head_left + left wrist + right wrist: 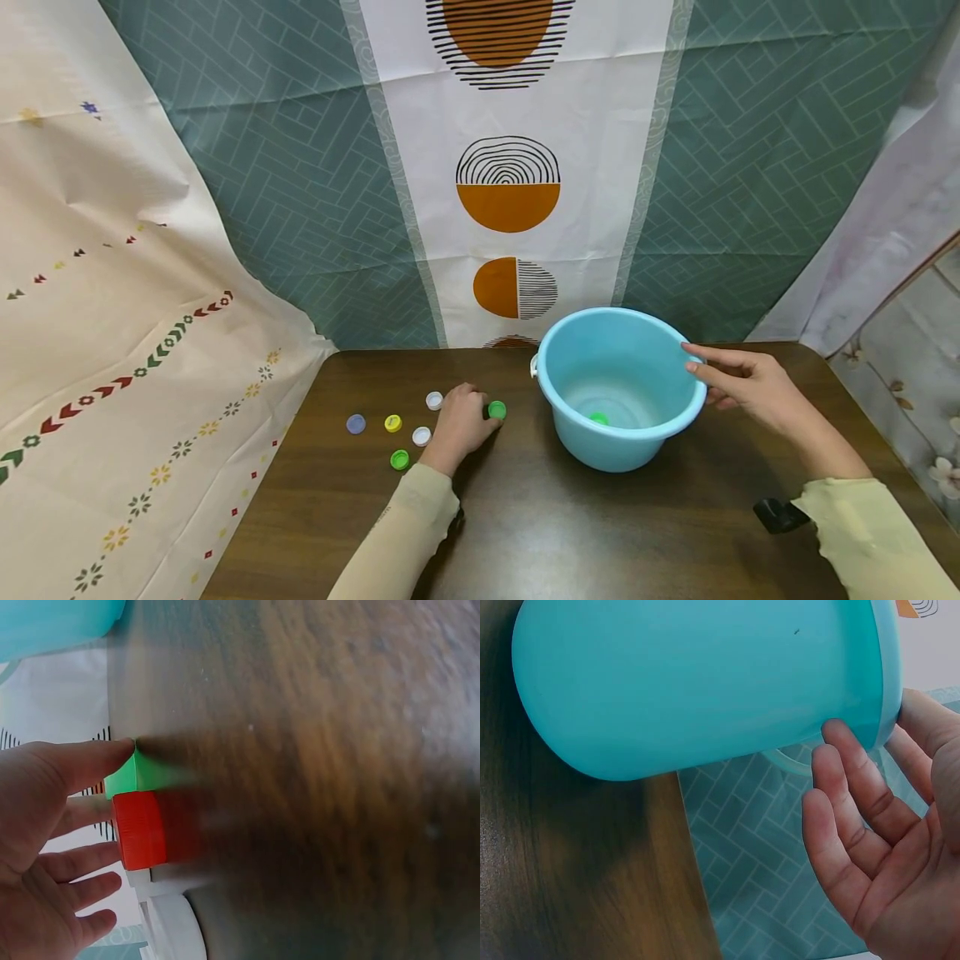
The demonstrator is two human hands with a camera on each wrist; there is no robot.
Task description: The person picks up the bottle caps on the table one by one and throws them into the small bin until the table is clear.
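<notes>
My left hand [461, 425] is low over the table, with thumb and index finger at opposite sides of a green bottle cap [497, 410], seemingly pinching it. In the left wrist view a red bottle cap [139, 830] stands beside that green one, near the fingers; the hand hides it from the head view. My right hand [750, 387] holds the rim of a light blue bucket [607, 450] between thumb and fingers, at its right side. Inside the bucket lies another green cap [598, 417]. The other right fingers stay loosely bent outside the wall.
Left of my left hand lie two white caps, one farther back [435, 401] and another white cap [422, 436] nearer, plus a yellow cap [393, 423], a purple-blue cap [356, 423] and a green cap [400, 459]. Patterned cloth [300, 208] hangs behind the brown table [570, 533].
</notes>
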